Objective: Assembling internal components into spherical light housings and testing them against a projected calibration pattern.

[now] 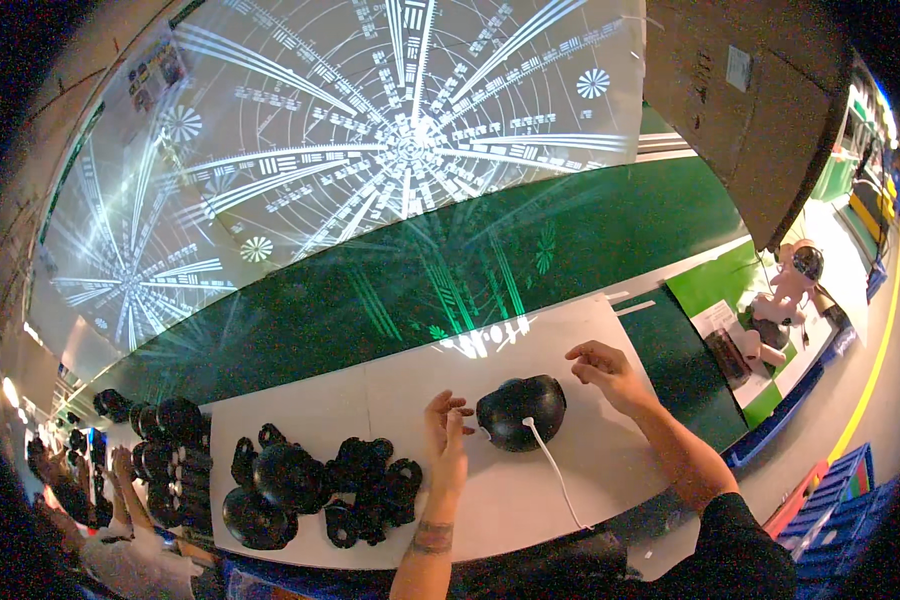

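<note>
A rounded black device (pixel 535 402) with a glossy shell rests on the white tabletop (pixel 570 345) in front of me. From its near side a white cable (pixel 557 475) runs toward the table's front edge. My left hand (pixel 447 430) is just left of the device, fingers loosely bent and apart, holding nothing visible. Whether its fingertips touch the shell, I cannot tell. Up and to the right of the device, my right hand (pixel 610 375) hovers with slightly curled, separated fingers and nothing in them.
Several black domes (pixel 290 478) and black bracket-like parts (pixel 370 490) lie at left. A lit pattern covers the screen (pixel 410 150) beyond a green surface (pixel 610 215). A cardboard box (pixel 740 110) hangs over the right; blue crates (pixel 840 520) stand lower right. Another person (pixel 135 555) works far left.
</note>
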A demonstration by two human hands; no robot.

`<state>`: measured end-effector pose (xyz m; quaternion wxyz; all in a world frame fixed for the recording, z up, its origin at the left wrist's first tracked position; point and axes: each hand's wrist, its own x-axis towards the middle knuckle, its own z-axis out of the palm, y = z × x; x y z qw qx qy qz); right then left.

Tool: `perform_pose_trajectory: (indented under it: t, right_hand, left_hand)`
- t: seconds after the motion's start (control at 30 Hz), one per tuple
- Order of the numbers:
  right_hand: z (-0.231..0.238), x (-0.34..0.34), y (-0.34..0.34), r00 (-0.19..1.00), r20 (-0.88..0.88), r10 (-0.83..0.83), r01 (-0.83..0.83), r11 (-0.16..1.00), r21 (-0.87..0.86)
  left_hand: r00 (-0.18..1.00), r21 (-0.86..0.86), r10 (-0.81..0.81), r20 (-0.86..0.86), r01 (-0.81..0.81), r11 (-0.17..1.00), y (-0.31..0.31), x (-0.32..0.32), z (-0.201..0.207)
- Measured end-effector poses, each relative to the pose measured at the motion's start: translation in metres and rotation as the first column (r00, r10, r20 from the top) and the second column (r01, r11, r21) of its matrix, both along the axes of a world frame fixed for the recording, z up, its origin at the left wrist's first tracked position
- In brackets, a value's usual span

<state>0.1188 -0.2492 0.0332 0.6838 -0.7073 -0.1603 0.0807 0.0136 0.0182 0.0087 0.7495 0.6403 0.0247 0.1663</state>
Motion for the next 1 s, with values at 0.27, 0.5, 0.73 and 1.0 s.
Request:
perform_pose_trajectory:
  t: [0.27,0.5,0.73,1.0]
  right_hand:
    - [0.005,-0.008,0.011,0.97,0.001,0.242,-0.242,0.97,0.031]
    - [0.017,-0.015,0.027,0.912,0.006,0.409,-0.399,0.892,-0.212]
    - [0.052,-0.031,0.038,0.896,-0.097,0.433,-0.441,0.845,-0.302]
    - [0.046,-0.031,0.036,0.889,-0.074,0.451,-0.454,0.852,-0.261]
  left_hand:
    - [0.991,0.063,-0.133,-0.019,0.134,0.989,-0.005,-0.004,-0.005]
    - [0.963,0.005,-0.257,-0.087,0.258,0.966,-0.013,-0.003,-0.003]
    - [0.934,-0.067,-0.313,-0.171,0.306,0.95,0.001,-0.024,0.016]
    - [0.926,-0.076,-0.32,-0.198,0.311,0.947,0.0,-0.031,0.036]
